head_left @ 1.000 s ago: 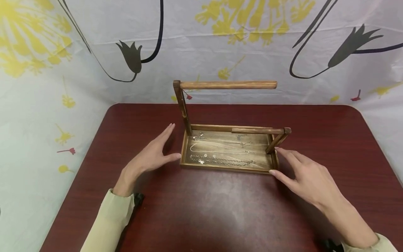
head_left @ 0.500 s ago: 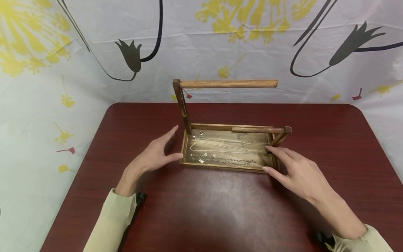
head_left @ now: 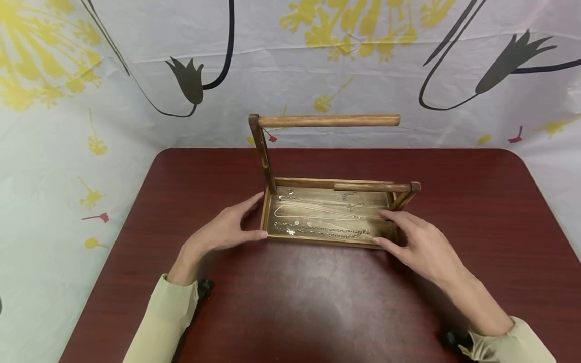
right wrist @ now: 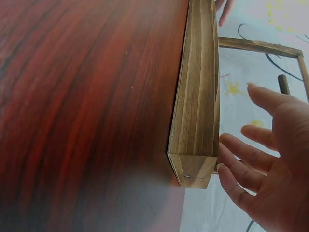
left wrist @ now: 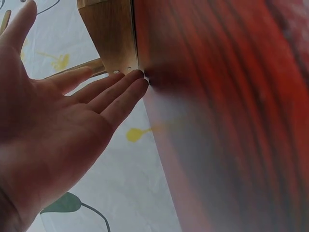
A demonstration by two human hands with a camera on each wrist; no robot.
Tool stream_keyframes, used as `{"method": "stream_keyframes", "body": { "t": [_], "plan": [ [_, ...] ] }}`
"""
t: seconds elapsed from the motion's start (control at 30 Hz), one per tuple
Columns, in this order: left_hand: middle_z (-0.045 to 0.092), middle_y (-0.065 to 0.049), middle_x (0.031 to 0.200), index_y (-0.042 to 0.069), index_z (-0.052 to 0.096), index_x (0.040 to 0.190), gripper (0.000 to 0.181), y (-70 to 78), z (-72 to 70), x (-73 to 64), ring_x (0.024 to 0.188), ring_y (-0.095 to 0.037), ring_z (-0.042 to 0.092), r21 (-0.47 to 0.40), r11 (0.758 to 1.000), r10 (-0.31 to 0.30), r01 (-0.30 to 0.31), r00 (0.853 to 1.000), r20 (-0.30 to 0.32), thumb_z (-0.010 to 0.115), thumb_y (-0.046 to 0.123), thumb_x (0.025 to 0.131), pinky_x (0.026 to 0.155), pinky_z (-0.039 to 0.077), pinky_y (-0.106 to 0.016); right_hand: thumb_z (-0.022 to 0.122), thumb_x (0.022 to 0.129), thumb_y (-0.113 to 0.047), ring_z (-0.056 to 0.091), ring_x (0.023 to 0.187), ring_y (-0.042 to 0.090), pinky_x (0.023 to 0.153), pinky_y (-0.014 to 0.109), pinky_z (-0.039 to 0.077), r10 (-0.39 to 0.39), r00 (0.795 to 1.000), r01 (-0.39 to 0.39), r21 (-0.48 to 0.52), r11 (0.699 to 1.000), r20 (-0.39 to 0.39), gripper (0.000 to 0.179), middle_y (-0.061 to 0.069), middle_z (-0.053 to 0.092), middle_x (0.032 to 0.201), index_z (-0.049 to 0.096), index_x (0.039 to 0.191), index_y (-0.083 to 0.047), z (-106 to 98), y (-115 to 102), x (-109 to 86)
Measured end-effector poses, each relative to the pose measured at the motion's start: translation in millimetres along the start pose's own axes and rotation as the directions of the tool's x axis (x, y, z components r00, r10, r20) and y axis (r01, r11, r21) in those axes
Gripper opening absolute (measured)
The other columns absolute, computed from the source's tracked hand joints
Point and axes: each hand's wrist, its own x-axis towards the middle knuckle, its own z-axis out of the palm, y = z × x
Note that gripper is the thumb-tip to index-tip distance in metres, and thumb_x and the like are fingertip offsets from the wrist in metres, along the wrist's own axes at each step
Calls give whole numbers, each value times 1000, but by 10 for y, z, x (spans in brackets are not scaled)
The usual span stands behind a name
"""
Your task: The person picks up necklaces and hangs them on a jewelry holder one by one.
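Note:
A brown wooden jewellery tray (head_left: 317, 241) stands on the table. From it rise a tall post with an upper bar (head_left: 327, 121) at the left and a lower bar (head_left: 363, 187) at the right. Several necklaces lie inside, among them a linked chain (head_left: 324, 234) and a thin chain (head_left: 338, 219), plus small studs and a white pendant (head_left: 290, 232). My left hand (head_left: 218, 229) has its fingers extended at the tray's left end, thumb at the front corner. My right hand (head_left: 426, 249) is spread at the right end, fingertips overlapping the tray's inside in the head view.
The dark red table (head_left: 308, 292) has rounded far corners. Behind it hangs a white cloth (head_left: 363, 85) printed with flowers. Black wrist cameras sit under both cuffs.
My right hand has moved left over the tray's right end. The left hand has shifted slightly right, up to the left end. The tray stays in place.

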Motion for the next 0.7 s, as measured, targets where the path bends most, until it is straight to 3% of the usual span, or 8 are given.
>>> {"method": "stream_keyframes", "body": {
  "t": [0.27, 0.43, 0.7],
  "plan": [
    [39, -1, 156, 26, 25, 159, 98, 15, -5, 8, 140, -16, 38, 3, 999, 34, -34, 999, 4, 74, 59, 81, 114, 33, -41, 83, 81, -20, 67, 97, 22, 76, 40, 52, -52, 999, 53, 52, 997, -14, 50, 4, 70, 113, 66, 126, -8, 68, 1, 76],
    [43, -4, 153, 21, 34, 156, 91, 25, -10, 27, 136, -21, 44, 47, 998, 52, -52, 999, 1, 76, 54, 82, 111, 37, -43, 85, 78, -17, 68, 98, 21, 80, 40, 52, -81, 996, 83, 59, 995, -30, 48, 3, 70, 110, 68, 123, -9, 113, -11, 112],
    [45, -8, 150, 17, 38, 154, 85, 62, -30, 53, 134, -25, 46, 61, 996, 59, -60, 998, 16, 77, 46, 85, 110, 38, -46, 86, 77, -13, 69, 85, 15, 70, 35, 54, -98, 995, 99, 89, 991, -17, 40, 1, 70, 104, 71, 114, -9, 216, 6, 133]
  ]
}}
